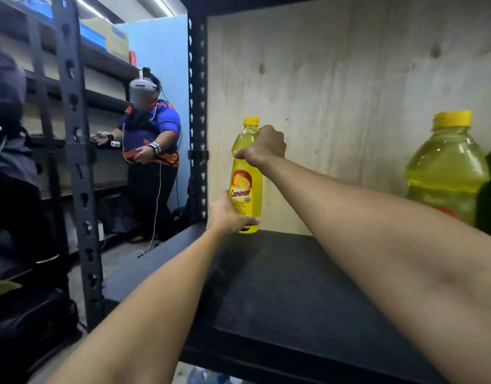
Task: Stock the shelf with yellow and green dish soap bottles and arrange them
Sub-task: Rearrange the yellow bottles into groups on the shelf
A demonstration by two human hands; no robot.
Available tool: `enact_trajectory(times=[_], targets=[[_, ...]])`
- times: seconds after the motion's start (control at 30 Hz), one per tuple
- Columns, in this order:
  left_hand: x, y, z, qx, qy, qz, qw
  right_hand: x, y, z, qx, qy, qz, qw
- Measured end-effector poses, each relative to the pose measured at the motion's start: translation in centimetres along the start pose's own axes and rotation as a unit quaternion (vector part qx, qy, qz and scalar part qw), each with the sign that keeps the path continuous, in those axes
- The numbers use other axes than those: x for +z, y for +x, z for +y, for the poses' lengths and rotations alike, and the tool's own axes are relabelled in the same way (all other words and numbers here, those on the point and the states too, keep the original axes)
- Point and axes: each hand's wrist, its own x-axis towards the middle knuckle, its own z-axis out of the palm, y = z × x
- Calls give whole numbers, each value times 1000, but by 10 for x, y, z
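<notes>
A yellow dish soap bottle [246,176] with a yellow cap and a red-and-yellow label stands upright at the back left of the black shelf board [280,286]. My left hand [229,214] wraps around its base. My right hand [263,146] grips its shoulder just under the cap. A second yellow bottle [446,170] looms close to the camera at the right edge, partly cut off by a dark shape beside it. No green bottle shows clearly.
The shelf's black perforated upright [197,120] rises just left of the bottle, with a pale board wall [349,92] behind. Another person wearing a headset [150,139] works at a second rack [75,162] to the left. Dark bags lie on the floor at lower left.
</notes>
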Motion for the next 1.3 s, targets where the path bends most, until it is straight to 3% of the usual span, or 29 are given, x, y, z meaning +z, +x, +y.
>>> enact_trajectory(times=[0.37,0.57,0.63,0.7,0.77,0.8,0.9,0.97,1.03,1.13,1.3], targets=[[14,9,-26,-33,-13,-9,999,32,3,16,6,15,-8,1000],[9,-12,-5,-103,37,-26,994,-9,-25,15,21,39,-52,998],[5,-38,17,-57,47,40,996,-43,-45,12,5,50,-60,997],[1,-80,45,88,34,97,991,-90,-75,9,-30,22,-47,998],[4,-125,74,173,-22,43,984,-139,-106,9,-63,-23,-16,998],[9,-144,88,170,-63,-19,983,-163,-120,10,-74,-44,7,996],[32,-182,120,76,-172,-182,965,-225,-146,21,-80,-109,113,984],[49,-200,137,34,-164,-242,956,-253,-151,37,-52,-151,171,972],[64,-215,150,40,-124,-260,957,-271,-153,51,3,-157,170,973],[82,-232,160,37,-89,-235,967,-282,-155,64,67,-152,85,982],[104,-241,165,16,-90,-156,984,-266,-151,80,95,-148,27,984]])
